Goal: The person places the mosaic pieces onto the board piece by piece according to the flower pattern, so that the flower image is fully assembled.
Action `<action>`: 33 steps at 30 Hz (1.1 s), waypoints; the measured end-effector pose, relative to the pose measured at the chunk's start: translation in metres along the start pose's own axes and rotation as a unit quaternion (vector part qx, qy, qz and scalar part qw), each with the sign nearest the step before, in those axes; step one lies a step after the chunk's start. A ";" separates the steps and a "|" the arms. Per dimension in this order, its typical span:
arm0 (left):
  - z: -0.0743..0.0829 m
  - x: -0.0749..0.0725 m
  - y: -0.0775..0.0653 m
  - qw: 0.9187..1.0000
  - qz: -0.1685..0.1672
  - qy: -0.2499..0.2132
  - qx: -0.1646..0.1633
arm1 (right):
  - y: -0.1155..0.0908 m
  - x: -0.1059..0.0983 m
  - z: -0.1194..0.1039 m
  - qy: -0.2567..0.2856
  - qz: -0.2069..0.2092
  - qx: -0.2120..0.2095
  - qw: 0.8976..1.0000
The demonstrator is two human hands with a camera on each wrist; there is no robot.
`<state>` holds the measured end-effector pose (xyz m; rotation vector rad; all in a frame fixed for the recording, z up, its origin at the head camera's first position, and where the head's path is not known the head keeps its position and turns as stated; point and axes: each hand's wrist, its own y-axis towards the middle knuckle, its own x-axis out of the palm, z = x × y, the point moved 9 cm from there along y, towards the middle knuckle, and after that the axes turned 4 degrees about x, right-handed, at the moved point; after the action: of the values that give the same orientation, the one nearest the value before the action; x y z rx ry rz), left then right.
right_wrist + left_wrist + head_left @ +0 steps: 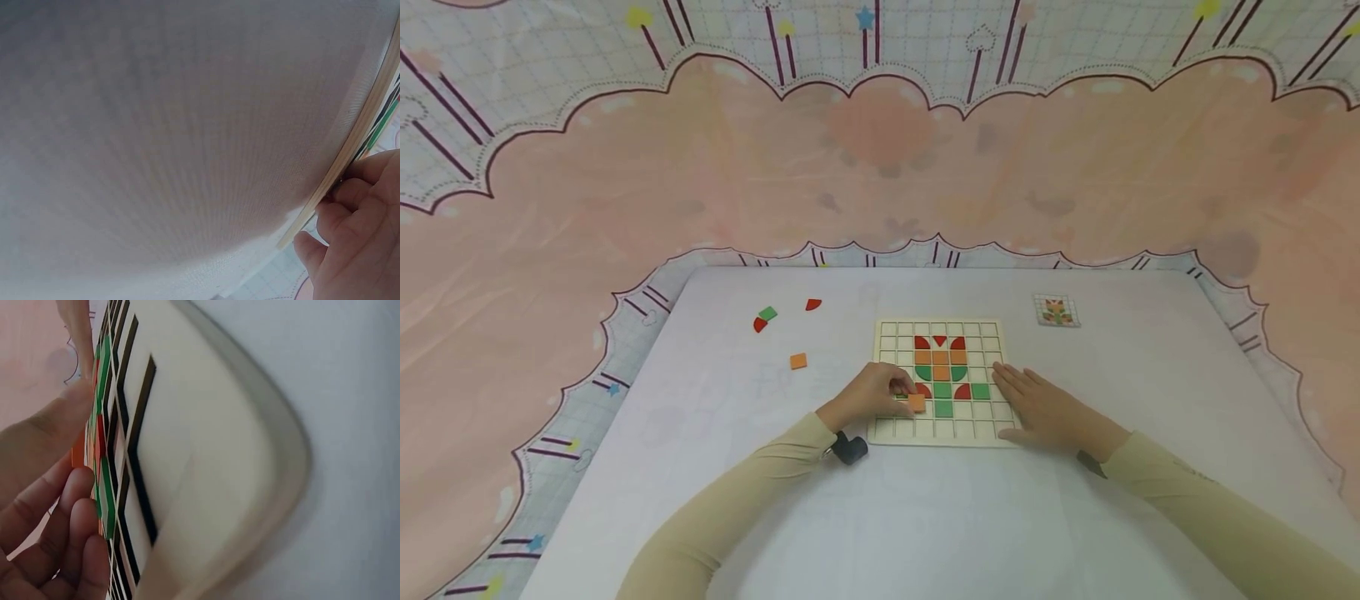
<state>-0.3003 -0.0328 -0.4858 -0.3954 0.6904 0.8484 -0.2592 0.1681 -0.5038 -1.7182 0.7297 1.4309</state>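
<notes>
My left hand (871, 392) pinches an orange square tile (917, 403) over the lower left of a wooden grid board (979, 430). In the left wrist view, the thumb and fingers meet around the orange tile (78, 452), close to the board's surface. Red, orange and green pieces fill part of the grid, among them a green square (943, 409) low in the middle and a red triangle (939, 341) at the top. My left fingers partly cover some pieces. Along the board's right edge rests my right hand (1048, 412), its fingers extended over the border.
Left of the board lie a loose orange tile (798, 361), a green tile (767, 313) and two red quarter-round pieces (813, 304). A small pattern card (1057, 310) showing a flower lies at the back right of the white table (925, 525).
</notes>
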 end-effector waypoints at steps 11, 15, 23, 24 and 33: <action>0.007 0.010 0.004 0.999 -0.010 0.041 0.028 | 0.001 0.000 0.000 0.002 0.007 -0.006 1.000; 0.006 0.008 0.004 0.999 -0.007 0.042 0.025 | 0.001 0.000 0.000 0.001 0.003 -0.004 1.000; 0.008 0.008 0.004 0.998 -0.006 0.039 0.041 | 0.001 0.001 0.001 0.002 -0.001 -0.001 1.000; 0.009 0.008 0.004 0.998 -0.003 0.042 0.051 | 0.001 0.001 0.001 0.002 0.000 -0.001 1.000; 0.002 0.010 0.003 0.999 -0.015 0.018 0.038 | 0.000 0.002 0.001 0.001 0.005 -0.005 1.000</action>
<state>-0.2973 -0.0238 -0.4916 -0.3526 0.7450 0.7858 -0.2595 0.1690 -0.5055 -1.7253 0.7344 1.4415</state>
